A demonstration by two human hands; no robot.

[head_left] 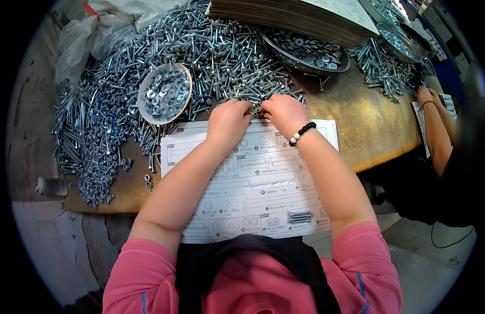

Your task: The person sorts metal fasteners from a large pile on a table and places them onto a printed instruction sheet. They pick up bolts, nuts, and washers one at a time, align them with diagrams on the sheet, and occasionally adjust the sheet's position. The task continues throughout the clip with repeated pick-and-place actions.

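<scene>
Both my hands work at the near edge of a big heap of loose bolts (pixel 232 57). My left hand (pixel 227 123) has its fingers curled in toward the right one. Opposite it, my right hand (pixel 287 112) is also bent into a pinch. A few small nuts (pixel 257 111) show between the fingertips; whether either hand grips one is hidden. Under my wrists lies a printed sheet (pixel 284 201) with hardware drawings, its far edge reaching the heap. Several bolts (pixel 300 217) lie side by side in a small row on its lower right.
A white-rimmed bowl of washers (pixel 189 83) rests on the heap at left. Behind stand a metal bowl of washers (pixel 344 65) and a stack of cardboard sheets (pixel 289 23). Small nuts (pixel 148 180) lie left of the sheet. Another person's arm (pixel 436 125) is at far right, beside more bolts (pixel 378 68).
</scene>
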